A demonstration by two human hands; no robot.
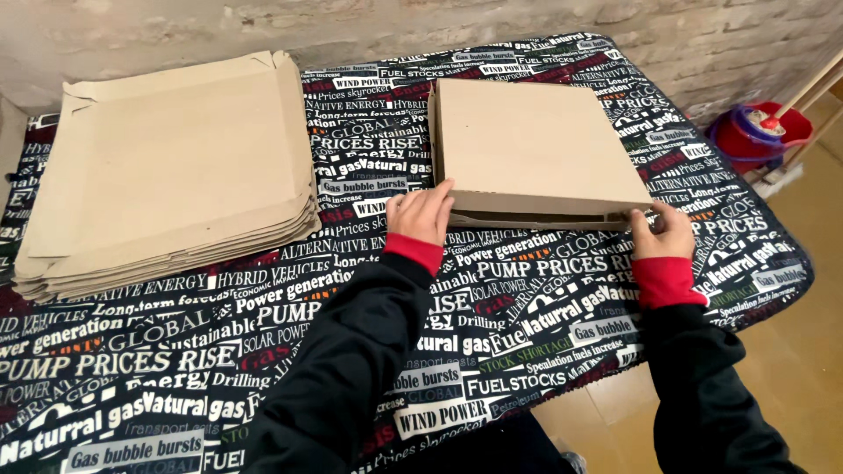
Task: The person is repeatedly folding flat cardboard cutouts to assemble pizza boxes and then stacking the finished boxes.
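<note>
Cardboard everywhere: a flat, square, folded brown cardboard box [540,145], matte and smooth, sits on the far right part of a table under a black cloth printed all over with white lettering [263,342]. Left hand [422,213] lies at the box's near left corner, fingers together, tips pressing on the front edge, not wrapped round anything. Right hand [665,232] is at the near right corner, fingers curled, pinching the front flap w/ thumb; exact grip partly hidden. Both wrists show red cuffs under black sleeves. Front seam of box shows a thin dark gap, so lid isn't fully flush. Left of it, well apart, a stack of unfolded brown cardboard blanks [171,171], edges slightly fanned. Open cloth btwn the two. Rough brick wall [702,26] behind; red mop bucket [751,132] on floor at right, near the table corner.
</note>
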